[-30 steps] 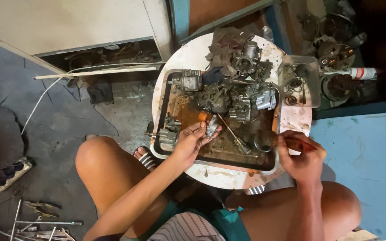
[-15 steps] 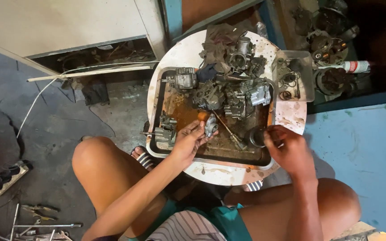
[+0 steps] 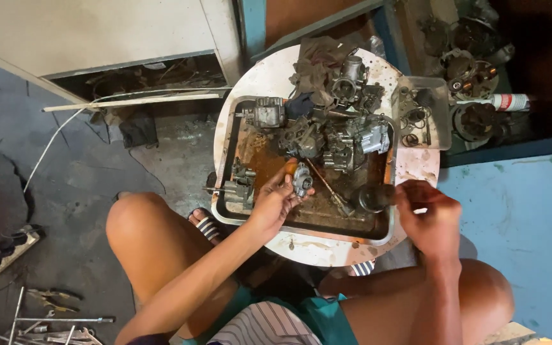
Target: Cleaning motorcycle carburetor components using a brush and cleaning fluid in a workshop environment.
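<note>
The left hand [image 3: 275, 199] pinches a small grey metal part [image 3: 301, 179] between thumb and fingertips, holding it just above the rusty tray [image 3: 301, 225]. The part looks like cast metal: stiff, compact, light enough for one hand, and probably oily, so it may slip. Its outer edges, where the fingers now sit, seem the safest hold. Its long axis runs roughly up and away from the person, with the rounded top end pointing toward the heap of carburettors [image 3: 333, 137]; finer detail is too small to tell.

The right hand [image 3: 430, 217] is closed into a loose fist at the tray's right edge, fingers curled around something thin that I cannot identify. It sits just beside a dark round cup [image 3: 372, 198] standing in the tray's near right corner.

A thin rod [image 3: 327, 186] lies slantwise in the tray between the two hands. The tray rests on a round white desk [image 3: 269, 80]. A clear box [image 3: 424, 115] of small rings sits right of the tray. Loose tools [image 3: 46, 319] lie on the floor at lower left.
</note>
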